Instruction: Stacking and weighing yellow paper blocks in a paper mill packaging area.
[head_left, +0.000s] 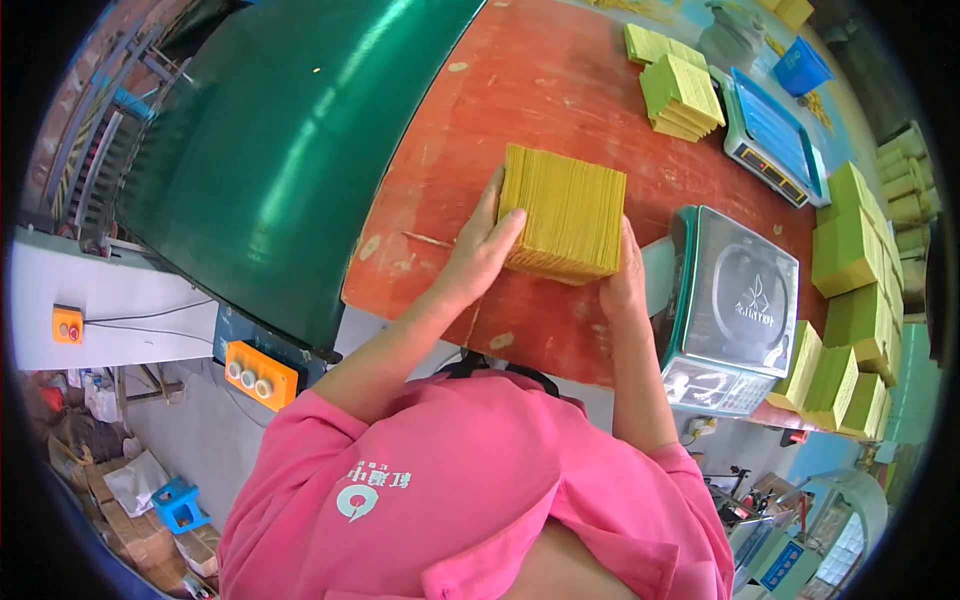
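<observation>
A thick block of yellow paper sheets (565, 215), its many edges showing, is held between my two hands over the red table (430, 190). My left hand (482, 245) presses against its left side, thumb lying on the near left edge. Along the right side, my right hand (627, 275) grips it with the fingers mostly hidden behind the stack. Just right of that hand sits a digital scale (745, 290) with a clear plastic cover over its top. Whether the stack rests on the table or is raised, I cannot tell.
Left of the table runs a green conveyor belt (270, 130) with an orange button box (260, 375) at its near end. Yellow paper stacks (682, 92) and a blue-trayed scale (770, 130) stand at the far right. More yellow bundles (850, 250) are piled along the right edge.
</observation>
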